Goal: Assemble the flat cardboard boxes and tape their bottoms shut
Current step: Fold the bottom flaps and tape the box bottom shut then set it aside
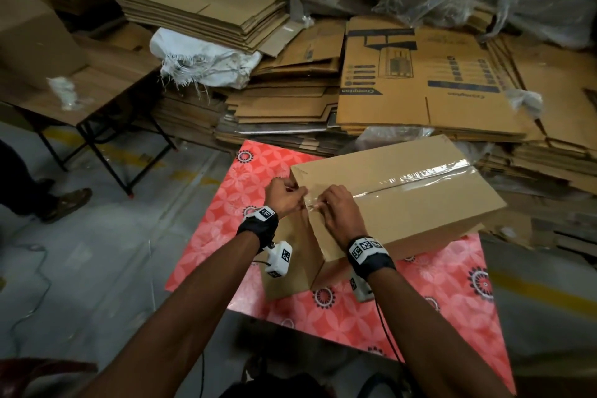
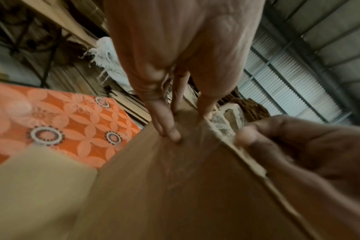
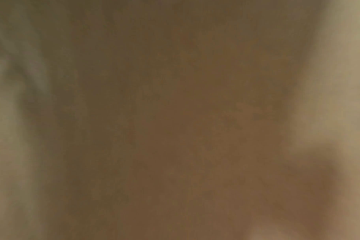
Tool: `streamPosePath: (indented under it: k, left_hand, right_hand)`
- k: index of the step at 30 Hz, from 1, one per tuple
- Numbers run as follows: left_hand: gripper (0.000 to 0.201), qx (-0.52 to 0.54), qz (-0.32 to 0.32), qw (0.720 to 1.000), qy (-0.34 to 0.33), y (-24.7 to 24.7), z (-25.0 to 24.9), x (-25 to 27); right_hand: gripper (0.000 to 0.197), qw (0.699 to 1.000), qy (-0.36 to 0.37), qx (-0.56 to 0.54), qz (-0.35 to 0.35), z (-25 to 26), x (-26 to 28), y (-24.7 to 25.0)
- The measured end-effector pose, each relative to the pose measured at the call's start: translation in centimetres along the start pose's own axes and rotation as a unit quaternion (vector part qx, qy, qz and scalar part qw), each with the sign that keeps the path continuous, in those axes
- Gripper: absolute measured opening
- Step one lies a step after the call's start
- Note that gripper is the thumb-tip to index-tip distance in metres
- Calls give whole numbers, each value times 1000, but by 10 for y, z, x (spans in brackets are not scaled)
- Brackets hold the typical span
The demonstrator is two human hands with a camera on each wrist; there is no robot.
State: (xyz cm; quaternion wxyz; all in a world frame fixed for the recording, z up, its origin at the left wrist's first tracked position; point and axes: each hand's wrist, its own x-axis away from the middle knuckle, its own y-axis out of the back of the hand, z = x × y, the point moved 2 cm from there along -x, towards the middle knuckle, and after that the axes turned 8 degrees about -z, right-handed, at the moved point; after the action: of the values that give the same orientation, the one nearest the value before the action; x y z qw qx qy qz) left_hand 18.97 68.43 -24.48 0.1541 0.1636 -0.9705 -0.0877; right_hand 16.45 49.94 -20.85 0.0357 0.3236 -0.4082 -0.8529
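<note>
Head view shows the cardboard box (image 1: 397, 194) lying on the red flowered table (image 1: 436, 294), its seam covered by clear tape (image 1: 420, 179), while the left hand (image 1: 284, 195) and right hand (image 1: 339, 213) pinch the tape's near end.

right wrist view: only brown blur, nothing can be told | right hand (image 1: 339, 213): fingertips hidden behind its own knuckles, grip on the clear tape (image 1: 416, 179) unclear | cardboard box (image 1: 397, 200): lower part hidden by both forearms | person at left (image 1: 19, 184): cut by the edge, only leg and shoe | left wrist view: near cardboard blurred
</note>
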Motion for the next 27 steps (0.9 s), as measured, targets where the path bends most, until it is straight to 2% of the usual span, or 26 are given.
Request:
streamPosePath:
  k: [3, 6, 8, 10, 12, 15, 19, 25, 27]
  left_hand:
    - [30, 1, -9, 998, -57, 4, -6, 40]
    - [32, -63, -20, 982, -175, 1, -3, 83]
    - [22, -112, -31, 966, -232, -3, 2, 91]
    - [13, -128, -56, 955, -260, -7, 2, 88]
    - [21, -162, -70, 939, -295, -12, -3, 89]
    - [34, -228, -56, 900, -367, -15, -3, 92]
    - [12, -244, -32, 900, -359, -6, -7, 79]
    - [20, -272, 10, 894, -357, -4, -15, 62]
    - [18, -260, 0, 905, -337, -1, -15, 53]
  right_hand:
    - [6, 999, 26, 20, -5, -1, 4, -1]
    - [6, 999, 29, 41, -7, 0, 2, -1]
    - [3, 998, 37, 47, -11, 2, 2, 0]
    - [7, 998, 43, 39, -15, 3, 2, 2]
    - [9, 998, 44, 43, -16, 4, 3, 3]
    - [6, 997, 43, 66, -12, 1, 4, 3]
    - [9, 996, 38, 78, -3, -1, 4, 4]
    - [21, 999, 21, 39, 5, 2, 4, 9]
    - [27, 1000, 7, 28, 10, 3, 7, 9]
